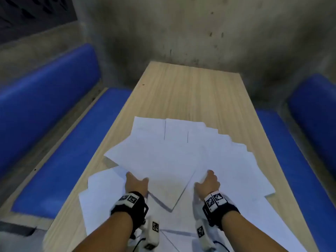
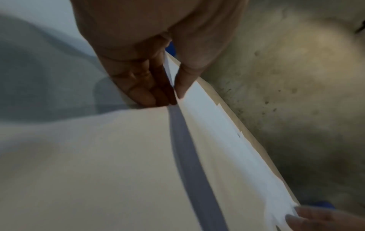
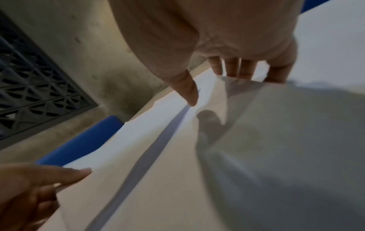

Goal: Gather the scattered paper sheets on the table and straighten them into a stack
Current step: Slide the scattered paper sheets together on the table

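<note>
1. White paper sheets (image 1: 174, 157) lie fanned and overlapping across the lower middle of the head view, on the wooden table (image 1: 190, 91).
2. Left hand (image 1: 136, 183), lower centre-left, pinches a raised sheet's edge, thumb on top and fingers (image 2: 146, 93) beneath.
3. Right hand (image 1: 208, 184), lower centre-right, has straight fingers (image 3: 233, 67) tucked under a sheet's edge, thumb above.
4. Blue benches (image 1: 54, 124) flank the table left and right; a concrete wall (image 1: 181, 30) fills the top.
</note>
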A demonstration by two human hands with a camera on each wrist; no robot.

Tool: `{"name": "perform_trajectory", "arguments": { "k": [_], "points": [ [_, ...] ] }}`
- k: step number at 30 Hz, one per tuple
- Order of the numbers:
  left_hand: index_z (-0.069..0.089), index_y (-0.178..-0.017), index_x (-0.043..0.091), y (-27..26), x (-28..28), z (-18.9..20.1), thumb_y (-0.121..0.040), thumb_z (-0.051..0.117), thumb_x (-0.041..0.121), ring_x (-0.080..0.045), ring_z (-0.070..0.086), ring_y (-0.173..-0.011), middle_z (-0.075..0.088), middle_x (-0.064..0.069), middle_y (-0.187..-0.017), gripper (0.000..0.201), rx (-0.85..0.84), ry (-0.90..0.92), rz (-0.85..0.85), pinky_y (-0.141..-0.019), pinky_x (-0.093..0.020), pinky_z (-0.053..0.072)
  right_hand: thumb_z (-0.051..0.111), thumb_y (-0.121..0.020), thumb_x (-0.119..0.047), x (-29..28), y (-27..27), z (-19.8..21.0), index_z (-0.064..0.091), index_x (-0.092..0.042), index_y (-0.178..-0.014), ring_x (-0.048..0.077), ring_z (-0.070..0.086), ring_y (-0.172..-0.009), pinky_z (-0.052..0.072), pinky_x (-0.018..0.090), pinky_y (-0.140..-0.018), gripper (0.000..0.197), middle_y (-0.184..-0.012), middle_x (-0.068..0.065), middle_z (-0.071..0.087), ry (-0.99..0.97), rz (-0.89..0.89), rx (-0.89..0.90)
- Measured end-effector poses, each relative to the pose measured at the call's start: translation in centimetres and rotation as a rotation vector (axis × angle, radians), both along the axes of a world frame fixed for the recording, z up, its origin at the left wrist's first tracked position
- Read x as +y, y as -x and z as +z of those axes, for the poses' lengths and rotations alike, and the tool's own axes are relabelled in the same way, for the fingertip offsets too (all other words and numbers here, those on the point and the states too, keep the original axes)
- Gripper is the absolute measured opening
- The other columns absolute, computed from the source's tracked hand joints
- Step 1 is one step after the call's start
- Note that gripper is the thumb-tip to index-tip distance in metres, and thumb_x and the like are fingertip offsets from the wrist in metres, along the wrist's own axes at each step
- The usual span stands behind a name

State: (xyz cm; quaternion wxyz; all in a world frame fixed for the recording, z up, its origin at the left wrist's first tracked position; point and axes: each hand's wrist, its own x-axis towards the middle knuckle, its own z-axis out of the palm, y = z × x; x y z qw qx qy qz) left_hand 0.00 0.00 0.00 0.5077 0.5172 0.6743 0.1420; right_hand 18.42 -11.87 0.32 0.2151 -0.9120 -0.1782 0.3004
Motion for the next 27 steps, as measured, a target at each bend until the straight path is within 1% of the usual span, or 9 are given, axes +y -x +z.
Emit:
{"name": "perform_trajectory", "arguments": {
  "k": [3,5,8,11,14,17,20,24,27],
  "points": [
    [0.027,-0.147,-0.002,-0.1,0.4,-0.3,-0.09,0.056,0.016,-0.037,0.041,-0.135,0.039,-0.022,-0.15,0.066,0.072,-0.031,-0.166,-0.108,-0.04,0.035,0.046,-0.089,0.003,-0.9,-0.7,-0.2,0.024,-0.01,-0.147,0.035,0.049,-0.123,0.041,0.029,-0.09,0.064,-0.138,0.02,0.046,-0.152,0.029,0.126],
    [0.053,-0.121,-0.002,0.6,0.8,-0.4,-0.087,0.055,0.008,-0.034,0.057,-0.11,0.061,-0.02,-0.115,0.036,0.079,-0.048,-0.293,-0.091,-0.036,0.046,0.042,-0.089,0.006,-1.5,-1.8,-0.8,0.028,-0.014,-0.146,0.032,0.052,-0.117,0.038,0.025,-0.082,0.062,-0.133,0.016,0.05,-0.16,0.02,0.147],
    [0.061,-0.095,0.0,1.3,1.1,-0.1,-0.081,0.053,-0.001,-0.027,0.059,-0.077,0.06,-0.014,-0.08,0.016,0.017,-0.016,-0.433,-0.063,-0.028,0.046,0.039,-0.086,0.012,-2.1,-2.3,-1.4,0.041,-0.018,-0.135,0.024,0.051,-0.113,0.042,0.026,-0.078,0.057,-0.117,0.0,0.044,-0.185,0.076,0.159],
    [0.058,-0.099,0.01,0.6,0.2,0.3,-0.081,0.059,0.003,-0.027,0.059,-0.082,0.061,-0.01,-0.086,0.019,0.006,0.025,-0.473,-0.064,-0.028,0.046,0.042,-0.085,0.011,-2.3,-1.9,-1.8,0.053,-0.015,-0.119,0.028,0.059,-0.104,0.048,0.025,-0.076,0.044,-0.114,0.009,0.059,-0.251,0.101,0.197],
    [0.056,-0.1,0.013,0.1,-0.2,0.7,-0.081,0.058,0.002,-0.025,0.058,-0.083,0.062,-0.007,-0.09,0.022,-0.002,-0.031,-0.451,-0.059,-0.024,0.043,0.054,-0.085,-0.005,-4.3,-2.3,-1.4,0.056,-0.012,-0.125,0.027,0.055,-0.109,0.046,0.035,-0.092,0.041,-0.13,0.013,0.051,-0.254,-0.117,0.036],
    [0.058,-0.087,0.01,1.1,0.2,0.7,-0.081,0.057,-0.003,-0.025,0.055,-0.081,0.061,-0.012,-0.087,0.014,-0.044,-0.033,-0.344,-0.061,-0.025,0.041,0.069,-0.079,-0.023,-8.1,-3.3,-1.2,0.043,-0.01,-0.139,0.037,0.043,-0.129,0.037,0.047,-0.104,0.066,-0.147,0.015,0.035,-0.147,-0.426,-0.034],
    [0.052,-0.079,0.02,1.9,-0.2,0.4,-0.082,0.057,-0.007,-0.026,0.052,-0.086,0.057,-0.01,-0.087,0.028,-0.123,0.032,-0.257,-0.074,-0.032,0.041,0.074,-0.077,-0.016,-9.6,-3.9,-1.1,0.029,-0.002,-0.145,0.041,0.042,-0.131,0.038,0.046,-0.106,0.083,-0.148,0.026,0.033,-0.259,-0.582,0.078],
    [0.049,-0.122,0.014,2.8,-0.5,-1.2,-0.082,0.066,-0.001,-0.033,0.054,-0.11,0.057,-0.01,-0.115,0.046,-0.19,0.102,-0.138,-0.082,-0.038,0.044,0.067,-0.081,-0.005,-9.0,-4.9,-1.2,0.021,-0.007,-0.145,0.034,0.052,-0.123,0.04,0.039,-0.101,0.078,-0.142,0.021,0.046,-0.437,-0.585,0.154],
    [0.049,-0.131,0.007,3.3,-0.7,-2.2,-0.081,0.069,-0.001,-0.035,0.058,-0.111,0.06,-0.013,-0.123,0.055,-0.255,0.198,-0.042,-0.085,-0.042,0.047,0.062,-0.081,0.0,-8.8,-4.4,-1.3,0.031,-0.007,-0.136,0.031,0.059,-0.102,0.046,0.035,-0.088,0.064,-0.127,0.019,0.057,-0.468,-0.573,0.168]
  ]
}}
